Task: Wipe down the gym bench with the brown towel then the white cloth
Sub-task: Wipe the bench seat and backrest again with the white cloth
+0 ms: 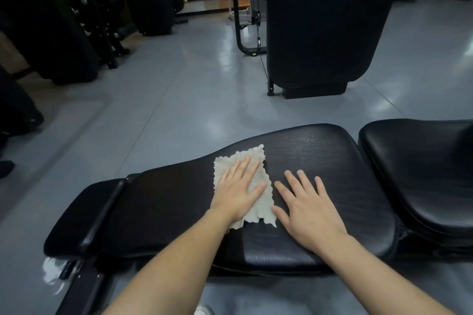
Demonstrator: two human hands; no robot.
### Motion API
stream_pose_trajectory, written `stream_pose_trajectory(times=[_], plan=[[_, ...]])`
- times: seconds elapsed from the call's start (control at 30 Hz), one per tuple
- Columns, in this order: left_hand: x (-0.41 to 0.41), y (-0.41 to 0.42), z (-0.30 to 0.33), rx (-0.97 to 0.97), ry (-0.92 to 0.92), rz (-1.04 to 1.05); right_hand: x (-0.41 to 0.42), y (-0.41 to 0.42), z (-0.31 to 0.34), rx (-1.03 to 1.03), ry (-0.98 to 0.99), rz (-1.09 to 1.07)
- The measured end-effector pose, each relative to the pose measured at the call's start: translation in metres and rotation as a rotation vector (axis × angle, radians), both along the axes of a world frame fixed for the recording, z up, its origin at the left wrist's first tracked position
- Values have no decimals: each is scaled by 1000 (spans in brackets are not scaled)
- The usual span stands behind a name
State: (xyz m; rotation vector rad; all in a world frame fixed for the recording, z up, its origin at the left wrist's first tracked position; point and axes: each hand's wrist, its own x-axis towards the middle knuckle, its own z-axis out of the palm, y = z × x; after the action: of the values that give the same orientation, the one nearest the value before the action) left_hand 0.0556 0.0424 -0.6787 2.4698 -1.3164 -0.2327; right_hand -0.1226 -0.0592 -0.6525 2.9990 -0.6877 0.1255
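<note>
Bench: gym bench [320, 161], black padded, runs left to right across the lower half of the view; its long axis lies across the frame, with a narrow end pad at the left and a separate seat pad [422, 174] at the right, set apart from the main pad by a gap.
Cloth: pale, crinkled cloth [253, 158] with ragged edges lies flat on the main pad, near its middle; its long side runs from the near edge of the bench toward the far edge, tilted a little to the right. Whether it is the brown towel or the white cloth I cannot tell; it looks off-white to beige.
Left hand: left hand [238, 192] lies palm down on the cloth, fingers straight and slightly spread, pointing away from the person; the cloth shows past the fingertips, on both sides and under the wrist.
Right hand: right hand [307, 210] rests flat on the bare pad just beside the cloth's right edge, fingers spread; the thumb tip is close to the cloth's edge, contact not clear.
Surroundings: grey glossy floor [179, 100] beyond the bench; a black upright machine pad [320, 23] stands well behind the bench at centre right; dark equipment [64, 33] lines the left side.
In the way: nothing lies on the pad between the hands and the far edge.
</note>
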Motion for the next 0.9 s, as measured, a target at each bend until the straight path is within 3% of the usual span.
stream_pose_trajectory(times=[0.17, 0.33, 0.4, 0.9], plan=[[25, -10, -5, -14, -11, 60, 16, 3, 0, 43, 81, -28], [23, -9, -6, 31, 75, 378, 17, 2, 3, 46, 118, -13], [19, -6, -4, 55, 88, 415, 16, 3, 5, 66, 116, -12], [-62, 73, -7, 81, -76, -29, 14, 8, 18, 117, 143, -19]])
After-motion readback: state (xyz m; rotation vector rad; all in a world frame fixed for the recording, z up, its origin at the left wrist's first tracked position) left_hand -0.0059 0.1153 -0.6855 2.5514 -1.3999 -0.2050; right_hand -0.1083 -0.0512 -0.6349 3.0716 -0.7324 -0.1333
